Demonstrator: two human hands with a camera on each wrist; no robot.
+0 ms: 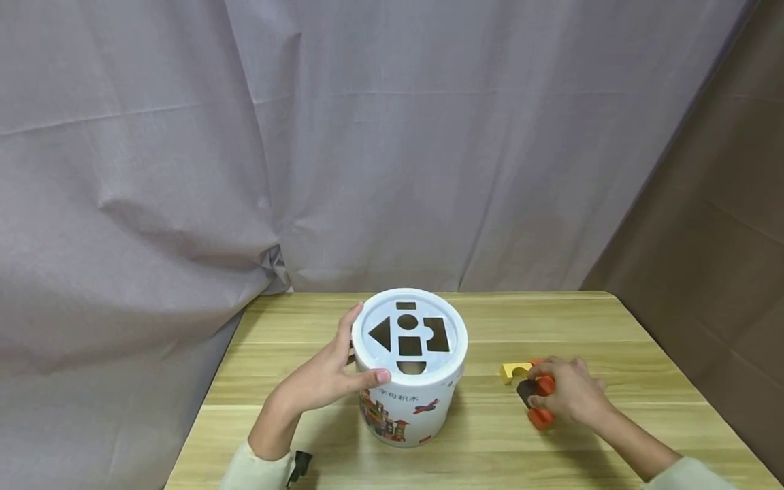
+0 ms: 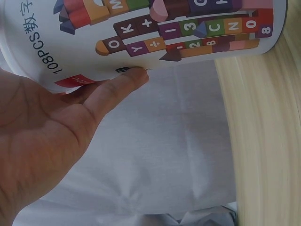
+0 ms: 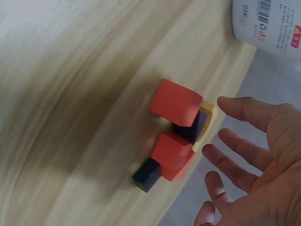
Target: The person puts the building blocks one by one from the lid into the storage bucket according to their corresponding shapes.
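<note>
White tub (image 1: 409, 371) stands mid-counter (image 1: 612, 327), left hand (image 1: 321, 378) curled round its rim. Right hand (image 1: 566, 391), grip wide with spread fingers (image 3: 235, 141), hovers over orange blocks (image 3: 175, 127) right of it.

Soft, even light; head view sharp, wrist views blurred along the counter (image 3: 70, 94), with faint shadows
</note>
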